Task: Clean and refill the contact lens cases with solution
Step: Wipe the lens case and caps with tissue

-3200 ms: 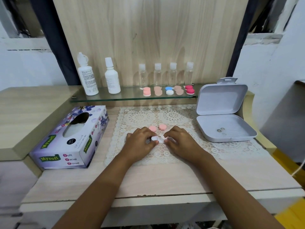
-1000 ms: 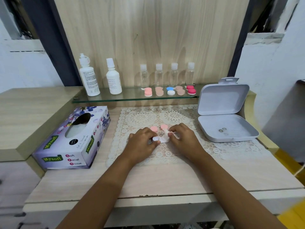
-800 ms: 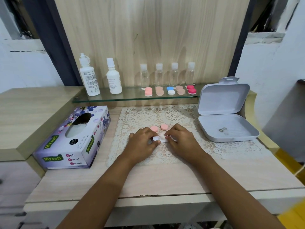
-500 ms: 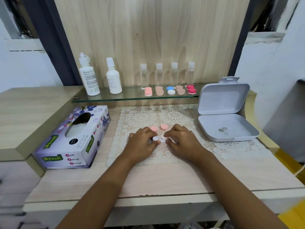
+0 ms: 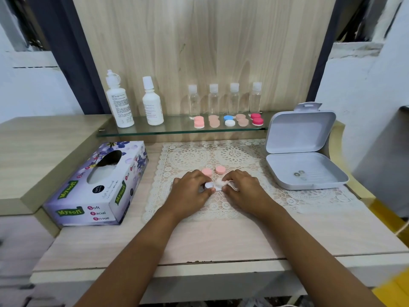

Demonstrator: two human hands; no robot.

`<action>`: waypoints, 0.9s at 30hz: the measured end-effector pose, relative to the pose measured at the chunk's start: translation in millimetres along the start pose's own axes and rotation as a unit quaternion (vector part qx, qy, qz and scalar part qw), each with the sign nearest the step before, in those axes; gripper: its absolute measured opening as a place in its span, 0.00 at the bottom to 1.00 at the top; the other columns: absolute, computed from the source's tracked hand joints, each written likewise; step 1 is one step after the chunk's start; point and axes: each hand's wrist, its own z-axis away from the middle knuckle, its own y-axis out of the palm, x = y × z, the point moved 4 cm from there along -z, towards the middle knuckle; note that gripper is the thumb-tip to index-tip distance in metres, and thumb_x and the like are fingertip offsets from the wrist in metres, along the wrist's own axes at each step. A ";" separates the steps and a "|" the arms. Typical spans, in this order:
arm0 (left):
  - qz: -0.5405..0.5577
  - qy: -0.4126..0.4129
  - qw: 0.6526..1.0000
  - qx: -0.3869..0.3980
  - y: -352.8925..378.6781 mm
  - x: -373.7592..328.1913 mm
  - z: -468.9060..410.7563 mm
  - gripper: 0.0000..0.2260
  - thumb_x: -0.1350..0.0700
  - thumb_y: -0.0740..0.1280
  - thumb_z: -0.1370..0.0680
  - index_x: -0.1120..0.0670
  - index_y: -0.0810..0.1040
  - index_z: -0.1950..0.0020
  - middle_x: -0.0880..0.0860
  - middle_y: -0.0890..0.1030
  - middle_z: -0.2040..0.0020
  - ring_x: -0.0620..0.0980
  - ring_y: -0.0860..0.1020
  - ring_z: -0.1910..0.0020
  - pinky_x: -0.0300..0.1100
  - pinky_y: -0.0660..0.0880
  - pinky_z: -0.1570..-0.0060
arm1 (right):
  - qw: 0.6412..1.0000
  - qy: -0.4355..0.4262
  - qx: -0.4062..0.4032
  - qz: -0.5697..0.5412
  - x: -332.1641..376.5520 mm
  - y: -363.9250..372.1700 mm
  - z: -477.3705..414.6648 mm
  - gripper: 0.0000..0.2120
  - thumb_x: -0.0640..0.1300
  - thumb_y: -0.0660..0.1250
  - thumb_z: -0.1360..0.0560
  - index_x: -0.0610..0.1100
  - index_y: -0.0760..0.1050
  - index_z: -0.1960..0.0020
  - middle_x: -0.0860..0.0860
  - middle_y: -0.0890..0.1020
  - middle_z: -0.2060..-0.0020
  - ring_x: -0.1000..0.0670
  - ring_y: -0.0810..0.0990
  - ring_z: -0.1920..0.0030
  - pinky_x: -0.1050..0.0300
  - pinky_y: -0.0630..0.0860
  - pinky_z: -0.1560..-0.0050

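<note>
left hand (image 5: 190, 192) has its grip curled round the white lens case (image 5: 209, 185), down on the lace doily (image 5: 190, 156) mid table (image 5: 221, 240). only one round end of the case peeks out, the rest is under fingers. right hand (image 5: 243, 189) pinches a scrap of white tissue (image 5: 221, 185) against it, can't make out exactly where. two pink caps (image 5: 206, 171) lie just behind the hands.

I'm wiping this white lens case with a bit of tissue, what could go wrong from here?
The two loose pink caps lie just beyond your knuckles; a wiping stroke might flick them away. The tissue in your right hand could leave lint in the lens case your left hand pinches.
</note>
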 end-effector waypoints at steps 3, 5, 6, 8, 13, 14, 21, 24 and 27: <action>0.001 0.000 1.000 0.002 -0.1 -0.2 -0.3 0.13 0.47 0.63 0.22 0.49 0.77 0.41 0.44 0.74 0.42 0.45 0.69 0.39 0.44 0.60 0.45 | 0.991 0.045 -0.021 -0.122 -3.0 -7.4 1.1 0.09 0.43 0.63 0.23 0.42 0.76 0.45 0.49 0.79 0.49 0.50 0.75 0.48 0.63 0.66 0.52; 0.004 -0.001 1.000 0.003 -0.4 0.1 -0.3 0.12 0.47 0.63 0.22 0.49 0.77 0.41 0.44 0.74 0.42 0.45 0.69 0.39 0.44 0.60 0.45 | 0.982 0.065 -0.050 -0.168 -5.0 -12.1 0.8 0.06 0.42 0.62 0.22 0.43 0.76 0.47 0.50 0.79 0.55 0.50 0.75 0.53 0.67 0.65 0.62; 0.008 -0.004 1.000 0.004 -0.4 0.7 -0.1 0.12 0.47 0.63 0.22 0.49 0.77 0.41 0.45 0.74 0.42 0.45 0.69 0.39 0.45 0.60 0.44 | 0.977 0.072 -0.070 -0.186 -6.0 -14.4 1.0 0.05 0.42 0.61 0.22 0.44 0.75 0.49 0.49 0.79 0.56 0.50 0.75 0.57 0.68 0.65 0.65; 0.020 -0.011 1.000 0.006 -1.0 1.1 0.7 0.13 0.47 0.62 0.22 0.49 0.77 0.41 0.45 0.75 0.43 0.45 0.69 0.40 0.46 0.62 0.41 | 0.963 0.087 -0.107 -0.230 -6.8 -18.2 2.3 0.03 0.43 0.61 0.22 0.46 0.73 0.51 0.46 0.80 0.59 0.51 0.75 0.66 0.67 0.67 0.70; 0.040 -0.012 0.999 0.005 -5.3 -2.6 -0.1 0.15 0.48 0.56 0.19 0.50 0.76 0.37 0.49 0.78 0.45 0.48 0.72 0.44 0.49 0.64 0.41 | 0.955 0.046 -0.087 -0.280 5.5 -18.9 8.2 0.04 0.42 0.61 0.22 0.49 0.71 0.55 0.44 0.81 0.60 0.51 0.77 0.65 0.69 0.69 0.67; 0.042 -0.010 0.999 0.011 -5.2 -3.2 -0.1 0.15 0.49 0.55 0.19 0.51 0.76 0.37 0.49 0.78 0.46 0.49 0.72 0.45 0.50 0.65 0.41 | 0.949 0.036 -0.075 -0.304 8.5 -18.1 9.4 0.05 0.41 0.61 0.22 0.49 0.72 0.54 0.46 0.82 0.60 0.52 0.79 0.63 0.69 0.70 0.64; 0.237 -0.021 0.971 -0.029 -12.6 -8.3 6.8 0.05 0.51 0.61 0.20 0.47 0.75 0.48 0.48 0.81 0.62 0.40 0.80 0.62 0.33 0.72 0.61 | 0.937 0.042 -0.081 -0.337 5.9 -16.3 9.3 0.06 0.40 0.66 0.24 0.51 0.72 0.55 0.52 0.82 0.69 0.54 0.80 0.66 0.57 0.75 0.62; 0.258 -0.004 0.965 -0.038 -15.3 -11.3 8.9 0.04 0.52 0.66 0.23 0.45 0.75 0.50 0.49 0.81 0.63 0.42 0.79 0.63 0.35 0.73 0.62 | 0.917 0.070 -0.096 -0.380 5.7 -16.6 8.3 0.05 0.41 0.66 0.24 0.50 0.72 0.54 0.51 0.81 0.70 0.54 0.79 0.68 0.57 0.74 0.67; 0.237 0.024 0.971 -0.034 -13.9 -10.9 10.4 0.12 0.53 0.73 0.28 0.49 0.77 0.46 0.48 0.81 0.58 0.39 0.77 0.59 0.28 0.70 0.60 | 0.916 0.082 -0.114 -0.377 3.1 -16.2 9.1 0.05 0.41 0.66 0.24 0.49 0.72 0.53 0.50 0.81 0.71 0.53 0.80 0.68 0.57 0.75 0.66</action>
